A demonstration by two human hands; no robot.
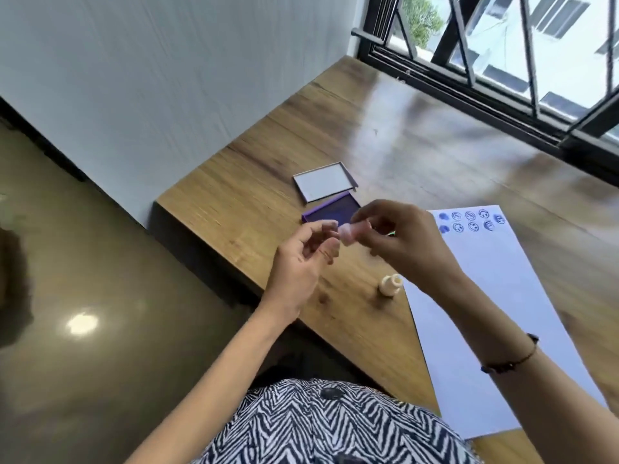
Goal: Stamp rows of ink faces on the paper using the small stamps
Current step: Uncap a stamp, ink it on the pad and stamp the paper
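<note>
Wooden table [268,155] by a barred window [502,45]. White paper [485,313] at right, two rows of blue ink faces [472,221] along its far end. Open purple ink pad [335,211] beyond both hands. Right hand [402,242] pinches a small pink stamp [346,234] above the table; left hand [301,262] half-curled, fingertips touching it. Cream stamp [390,285] stands beside the paper.

Place: a plain room in a home or small office; which of the two cannot be told.
Table [268,155]: long wood-grain top set against the wall, in a corner.
Wall [150,78]: bare, pale, ribbed panelling.
Window [502,61]: black metal frame with grille bars, a neighbouring building and greenery outside.
Floor [83,262]: glossy olive-brown, reflecting a light.
</note>
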